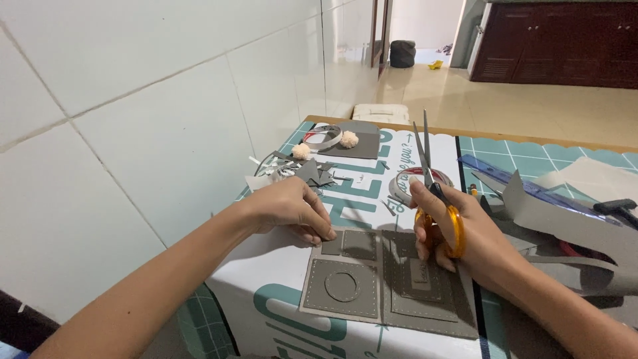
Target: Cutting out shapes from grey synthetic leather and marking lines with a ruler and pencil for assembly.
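Several grey cardboard pieces with dotted stitch lines lie flat on top of a white box with teal print, laid side by side near its front edge, where both hands can get at them; one square piece bears a drawn circle. The left hand rests curled, its fingertips pressing a small grey square at the upper edge of the pieces, seemingly to keep it from sliding. The right hand is closed around the orange handles of a pair of scissors, fingers through the loops, the blades pointing up and away from the cardboard, nearly shut, so nothing lies between them. The heel of that hand sits over the darker grey piece on the right. Farther back on the box lie grey scraps, two pale pompoms, a roll of tape and a grey sheet. To the right, on a teal cutting mat, lie a blue ruler and large grey sheets. White wall tiles run along the left.
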